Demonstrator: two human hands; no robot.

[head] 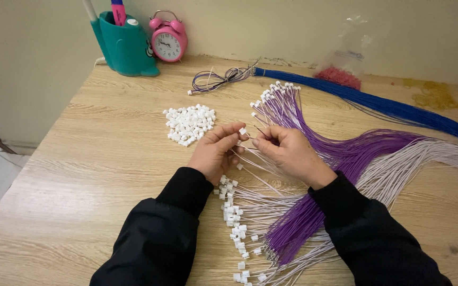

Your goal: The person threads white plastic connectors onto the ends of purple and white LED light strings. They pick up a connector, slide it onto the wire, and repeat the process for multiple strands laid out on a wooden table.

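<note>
Fingers: the fingers (232, 133) of the left hand (216, 151) were pinched on a small white connector housing (243, 131); those of the right hand (287, 151) were closed on the end of a thin wire (260, 131), its tip held just beside the housing.
Connector housing: it was held above the desk (96, 159), between the two hands, near the middle of the view.
Step in hand: judged from the pinch on both sides, a wire end was being brought to the housing for insertion; whether it was already seated could not be told.
Next move: it would call for fine alignment of the tip with the housing's opening and a steady push, with the housing kept from turning.
Supply: a pile of loose white housings (190, 124) lay just left of the hands.
Wires: purple wires (345, 153) and pale lilac wires (414, 164) were fanned under the right hand; many ends near the sleeves already carried fitted white housings (234, 217).
Other things: a blue wire bundle (377, 103), a pink alarm clock (168, 38) and a teal pen holder (125, 45) were set at the back.
</note>
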